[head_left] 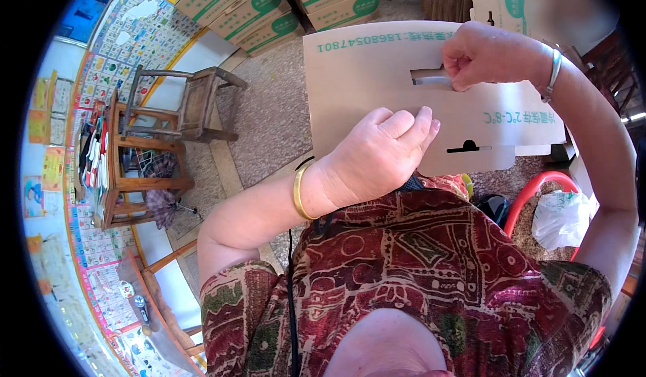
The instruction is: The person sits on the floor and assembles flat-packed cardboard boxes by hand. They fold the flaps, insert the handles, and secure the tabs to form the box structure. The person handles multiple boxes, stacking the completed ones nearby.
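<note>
A large light-brown cardboard box (377, 74) with green print lies before me, its broad face turned up. A handle slot (424, 76) is cut in this face, with a pale strip showing inside. My right hand (488, 57) is closed at the right end of the slot, with its fingers curled at the cut edge; part of the slot is hidden under them. Over the near left part of the box, my left hand (373, 151) is closed, its fingers bent and pressed together. Whatever it may hold cannot be seen. A small dark cut-out (469, 147) shows near the box's front flap.
Stacked cartons (249, 7) stand at the far left, more flat cardboard (501, 7) at the far right. On the left are a wooden chair (202, 101) and a wooden rack (148, 183). A red hoop (528, 198) and a white plastic bag (562, 222) are at the right.
</note>
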Demonstrator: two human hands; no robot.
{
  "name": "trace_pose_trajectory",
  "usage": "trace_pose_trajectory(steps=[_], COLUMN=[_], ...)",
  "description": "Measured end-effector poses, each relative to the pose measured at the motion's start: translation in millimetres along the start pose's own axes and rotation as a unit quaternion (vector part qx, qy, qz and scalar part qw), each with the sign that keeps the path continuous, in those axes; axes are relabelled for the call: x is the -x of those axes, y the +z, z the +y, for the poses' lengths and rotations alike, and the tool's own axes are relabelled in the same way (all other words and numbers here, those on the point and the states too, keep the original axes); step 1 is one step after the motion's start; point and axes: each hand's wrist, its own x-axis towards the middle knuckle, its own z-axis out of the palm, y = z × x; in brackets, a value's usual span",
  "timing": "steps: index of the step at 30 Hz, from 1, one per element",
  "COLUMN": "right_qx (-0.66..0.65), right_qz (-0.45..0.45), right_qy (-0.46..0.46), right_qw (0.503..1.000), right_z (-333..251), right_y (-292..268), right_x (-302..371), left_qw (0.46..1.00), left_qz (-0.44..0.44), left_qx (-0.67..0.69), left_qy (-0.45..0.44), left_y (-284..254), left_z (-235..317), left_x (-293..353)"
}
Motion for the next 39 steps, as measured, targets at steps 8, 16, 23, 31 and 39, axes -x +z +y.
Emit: trace_pose_trajectory(steps=[8,16,23,31,39], right_qx=[0.208,-0.188,-0.357,0.01,-0.338], right_qz=[0.108,0.108,0.204,0.164,0.187], right_qy=[-0.017,0.059,0.06,-0.105,-0.01], right_qw=[0.972,0.974,0.91,0.981,0.922], right_z=[-13.7,-7.5,8.9,-6.3,-6.6], right_y=[32.5,24.0,39.9,30.5,46.3], right_x=[18.1,10.4,15.9,-4.9,-10.2], left_qw=[0.998,0.997,0.996,0.996,0.995], left_qz=[0.001,-0.009,-0.008,0.001,-0.001], left_qx=[0.049,0.068,0.081,0.084,0.091], left_qy=[-0.027,-0.028,-0.031,-0.041,-0.052], left_y=[-3.9,-3.9,-2.4,0.5,-2.1], left_z=[5.4,5.0,-0.1,-1.0,-8.9], left_x=[1.9,5.5,1.1,-3.2,0.3])
